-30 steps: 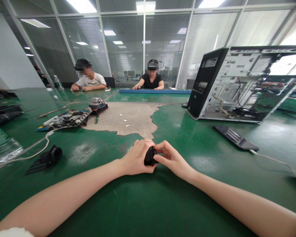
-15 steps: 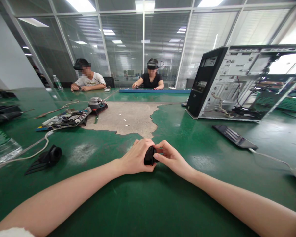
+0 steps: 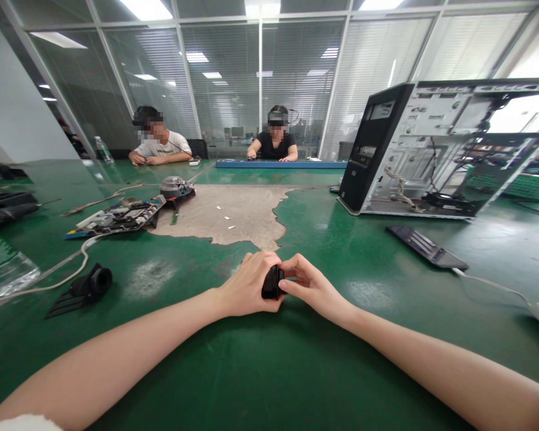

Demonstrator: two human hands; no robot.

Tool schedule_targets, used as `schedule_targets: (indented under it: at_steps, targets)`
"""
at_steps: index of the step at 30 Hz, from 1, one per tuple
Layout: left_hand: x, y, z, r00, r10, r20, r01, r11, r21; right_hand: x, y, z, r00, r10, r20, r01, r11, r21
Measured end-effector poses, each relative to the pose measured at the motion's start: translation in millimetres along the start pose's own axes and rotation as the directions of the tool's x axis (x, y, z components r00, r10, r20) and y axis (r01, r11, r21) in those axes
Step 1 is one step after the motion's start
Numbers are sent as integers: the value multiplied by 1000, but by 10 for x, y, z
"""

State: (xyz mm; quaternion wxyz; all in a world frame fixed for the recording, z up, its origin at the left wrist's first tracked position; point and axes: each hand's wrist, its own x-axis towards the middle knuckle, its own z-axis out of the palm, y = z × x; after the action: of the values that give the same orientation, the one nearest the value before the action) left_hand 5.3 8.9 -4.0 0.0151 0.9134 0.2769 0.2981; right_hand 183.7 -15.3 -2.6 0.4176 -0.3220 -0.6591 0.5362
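A small black block-shaped part (image 3: pixel 270 284) is held between my two hands, just above the green tabletop. My left hand (image 3: pixel 250 284) wraps round it from the left, thumb below and fingers over the top. From the other side, my right hand (image 3: pixel 308 284) pinches its right end between thumb and fingertips. Much of the part is covered by my fingers, so its exact kind does not show. Farther left lies a black plastic piece with a round ring (image 3: pixel 90 282), touched by neither hand.
An open computer case (image 3: pixel 386 149) stands at the right, with a phone (image 3: pixel 426 246) on a white cable before it. A circuit board (image 3: pixel 119 216) and a fan-like cooler (image 3: pixel 176 188) lie left. A water bottle (image 3: pixel 4 263) is at the left edge. Two people sit across the table (image 3: pixel 170 383).
My hands and the black part stay almost in place. The view has shifted very slightly. Across the table, one person's hand has moved a little.
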Motion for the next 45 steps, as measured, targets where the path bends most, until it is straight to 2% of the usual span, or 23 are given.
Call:
schedule_targets:
  at_steps: [4, 7, 11, 16, 22, 28, 37, 45]
  targets:
    - [4, 8, -11, 1000, -3, 14, 3, 1000, -4, 18, 19, -2, 1000, -2, -27, 1, 999, -53]
    - [6, 7, -18, 1000, -13, 21, 13, 1000, 1, 16, 42, -8, 1000, -21, 1, 21, 996, -83]
    - [7, 3, -18, 999, -15, 35, 15, 1000, 3, 5, 36, -13, 999, -29, 34, 31, 998, -61]
    - [4, 16, -17, 1000, -16, 15, 16, 1000, 3, 16, 13, -3, 1000, -9, -1, 9, 1000, -3]
    - [2, 9, -15, 1000, -7, 10, 7, 1000, -6, 26, 0, 3, 999, -2, -35, 0, 999, -43]
    - [1, 9, -16, 1000, -11, 12, 11, 1000, -1, 3, 0, -10, 1000, -23, 17, 24, 1000, -16]
    - [3, 7, 1, 1000, -8, 5, 7, 1000, 0, 17, -5, 0, 999, -16, -34, 15, 999, -40]
    - [3, 12, -6, 1000, -10, 24, 10, 1000, -6, -20, 14, -21, 999, -51, 17, 52, 998, -30]
